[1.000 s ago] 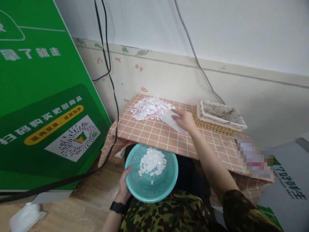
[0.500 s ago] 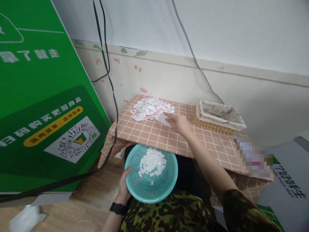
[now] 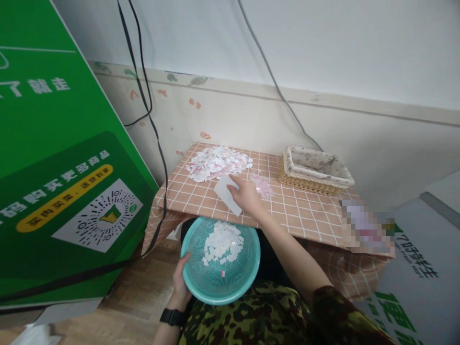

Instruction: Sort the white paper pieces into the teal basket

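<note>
My left hand (image 3: 181, 278) is closed on the left rim of a round teal plastic colander (image 3: 221, 293), held at my lap below the table edge. Small white paper pieces (image 3: 224, 242) lie inside it, with one pink-marked scrap (image 3: 223, 274) apart from them. Over the table's front part, my right hand (image 3: 246, 192) pinches a flat white card (image 3: 227, 194) between thumb and fingers. Just behind the card is a heap of white and pinkish paper scraps (image 3: 218, 163). A smaller patch of pink scraps (image 3: 262, 186) lies to the right of my right hand.
A brown checked cloth (image 3: 302, 215) covers the table. On its right stands a cloth-lined wicker basket (image 3: 316, 175), with a blurred-out item (image 3: 366, 227) near the corner. A green panel (image 3: 72, 158) rises at left, and a black strap (image 3: 160, 148) hangs before it.
My right hand has drawn the white card away from the heap, towards the table's front edge. The pink patch beside it now shows. My left hand keeps its hold, and the view has shifted slightly.
</note>
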The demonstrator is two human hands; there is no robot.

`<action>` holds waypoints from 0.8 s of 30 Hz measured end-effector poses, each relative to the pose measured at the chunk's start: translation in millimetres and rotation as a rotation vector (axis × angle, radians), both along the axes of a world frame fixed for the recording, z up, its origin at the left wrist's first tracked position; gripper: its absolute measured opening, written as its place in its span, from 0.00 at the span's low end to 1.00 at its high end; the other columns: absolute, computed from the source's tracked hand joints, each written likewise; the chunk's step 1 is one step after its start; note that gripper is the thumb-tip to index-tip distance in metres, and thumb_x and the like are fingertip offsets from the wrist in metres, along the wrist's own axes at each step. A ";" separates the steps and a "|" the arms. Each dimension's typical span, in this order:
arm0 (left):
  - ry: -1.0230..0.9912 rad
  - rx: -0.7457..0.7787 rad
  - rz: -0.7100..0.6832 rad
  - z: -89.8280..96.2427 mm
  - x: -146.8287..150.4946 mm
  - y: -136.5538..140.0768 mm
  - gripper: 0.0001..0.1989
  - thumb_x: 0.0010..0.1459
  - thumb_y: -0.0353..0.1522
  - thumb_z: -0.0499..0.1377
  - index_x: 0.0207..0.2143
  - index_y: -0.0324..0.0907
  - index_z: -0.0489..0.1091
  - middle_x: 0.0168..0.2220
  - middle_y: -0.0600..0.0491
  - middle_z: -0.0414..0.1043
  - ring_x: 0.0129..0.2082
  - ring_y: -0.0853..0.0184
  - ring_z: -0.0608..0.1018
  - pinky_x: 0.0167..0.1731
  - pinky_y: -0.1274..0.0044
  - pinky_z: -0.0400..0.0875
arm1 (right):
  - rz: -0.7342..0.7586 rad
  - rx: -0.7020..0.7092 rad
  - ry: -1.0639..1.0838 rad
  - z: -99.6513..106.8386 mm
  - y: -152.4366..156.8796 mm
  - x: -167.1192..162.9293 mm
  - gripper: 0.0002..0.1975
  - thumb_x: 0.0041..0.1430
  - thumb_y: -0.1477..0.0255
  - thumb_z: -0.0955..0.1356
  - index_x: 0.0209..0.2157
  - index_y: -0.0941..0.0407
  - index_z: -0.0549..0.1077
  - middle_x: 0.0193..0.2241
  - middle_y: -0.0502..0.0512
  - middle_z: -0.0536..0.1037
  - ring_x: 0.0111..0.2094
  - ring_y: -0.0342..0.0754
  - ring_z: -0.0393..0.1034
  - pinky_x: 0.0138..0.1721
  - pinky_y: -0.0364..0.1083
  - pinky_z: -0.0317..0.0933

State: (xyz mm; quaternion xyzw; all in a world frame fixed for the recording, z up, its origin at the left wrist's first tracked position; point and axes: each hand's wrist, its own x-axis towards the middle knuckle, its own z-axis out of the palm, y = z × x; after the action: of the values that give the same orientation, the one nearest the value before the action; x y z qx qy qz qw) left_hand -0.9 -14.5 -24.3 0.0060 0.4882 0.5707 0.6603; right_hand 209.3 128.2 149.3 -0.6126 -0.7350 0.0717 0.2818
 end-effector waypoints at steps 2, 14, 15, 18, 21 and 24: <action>-0.012 0.015 -0.017 -0.1 -0.4 -0.4 0.11 0.44 0.34 0.61 0.31 0.37 0.76 0.30 0.48 0.79 0.31 0.58 0.79 0.36 0.67 0.72 | -0.045 0.008 0.090 -7.7 7.6 14.2 0.22 0.58 0.67 0.62 0.53 0.56 0.67 0.47 0.59 0.74 0.46 0.51 0.69 0.46 0.48 0.60; -0.044 0.015 -0.016 -1.2 -0.2 1.1 0.09 0.44 0.33 0.61 0.28 0.37 0.76 0.27 0.49 0.79 0.30 0.58 0.79 0.37 0.66 0.73 | -0.304 0.130 0.059 15.6 24.0 131.2 0.21 0.54 0.68 0.63 0.48 0.58 0.71 0.43 0.60 0.76 0.42 0.53 0.71 0.45 0.49 0.60; -0.042 0.024 -0.016 -1.5 -0.2 1.0 0.09 0.44 0.33 0.61 0.28 0.37 0.76 0.27 0.49 0.79 0.30 0.58 0.79 0.37 0.66 0.73 | -0.328 0.162 0.056 18.8 27.4 129.5 0.21 0.54 0.69 0.62 0.49 0.59 0.71 0.43 0.60 0.76 0.43 0.54 0.70 0.46 0.50 0.60; -0.039 0.043 -0.019 -1.5 -0.2 0.6 0.09 0.43 0.33 0.62 0.28 0.38 0.76 0.28 0.49 0.79 0.30 0.57 0.79 0.37 0.65 0.73 | -0.353 0.201 0.050 22.0 38.9 114.1 0.23 0.53 0.74 0.60 0.51 0.61 0.68 0.45 0.62 0.75 0.45 0.54 0.69 0.48 0.50 0.58; -0.018 0.041 -0.007 -1.1 -0.4 0.1 0.09 0.43 0.33 0.62 0.28 0.38 0.76 0.28 0.49 0.79 0.29 0.59 0.79 0.37 0.67 0.72 | -0.365 0.173 0.055 14.5 46.5 92.1 0.22 0.52 0.77 0.59 0.49 0.62 0.70 0.46 0.62 0.74 0.47 0.53 0.68 0.50 0.48 0.57; -0.006 0.032 -0.009 0.1 -0.6 -0.2 0.08 0.44 0.33 0.62 0.28 0.39 0.76 0.27 0.51 0.79 0.28 0.60 0.79 0.37 0.68 0.72 | -0.431 0.110 0.032 2.8 46.4 76.6 0.20 0.52 0.77 0.58 0.43 0.62 0.74 0.41 0.64 0.77 0.44 0.54 0.70 0.47 0.48 0.58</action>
State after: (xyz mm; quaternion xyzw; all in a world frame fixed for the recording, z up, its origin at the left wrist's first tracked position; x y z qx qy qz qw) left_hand -1.5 -14.7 -24.2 0.0169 0.4769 0.5755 0.6642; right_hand 285.9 174.6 152.0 -0.7381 -0.5851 -0.0205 0.3353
